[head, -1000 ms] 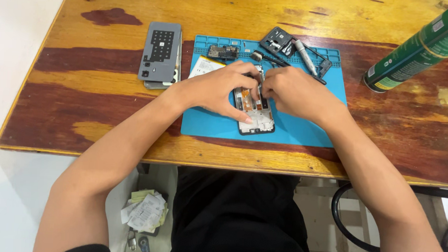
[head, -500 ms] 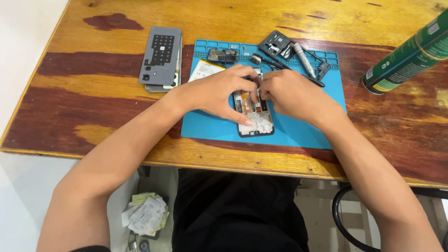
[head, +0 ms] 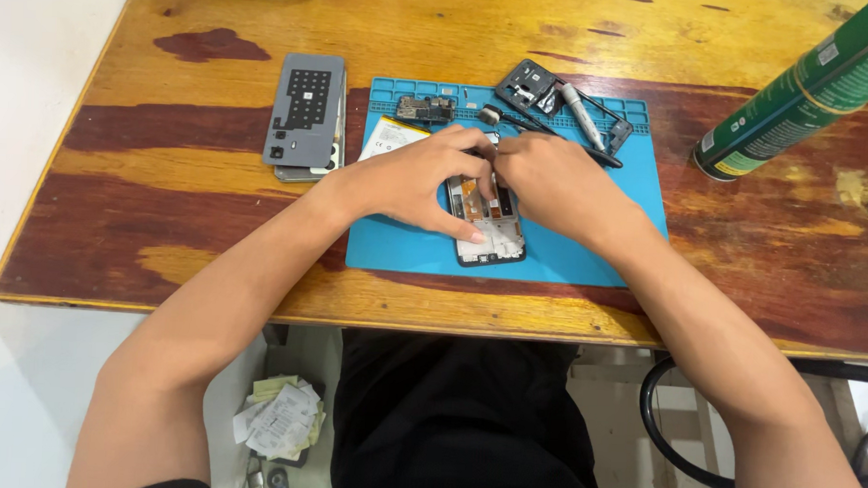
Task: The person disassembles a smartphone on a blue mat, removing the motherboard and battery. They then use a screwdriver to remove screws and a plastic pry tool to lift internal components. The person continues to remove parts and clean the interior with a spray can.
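Left hand (head: 419, 181) steadies opened smartphone (head: 488, 222), centre frame, on blue repair mat (head: 405, 243) | right hand (head: 551, 186) pinches at its upper internals; held item hidden | risk: slipping fingers could tear an exposed flex cable.

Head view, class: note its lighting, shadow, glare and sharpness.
Head view: even, soft light; faint shadow under both hands on the blue rubber work mat; mild sheen on the varnished wooden table; the opened black phone is sharp; the green spray can is cropped.
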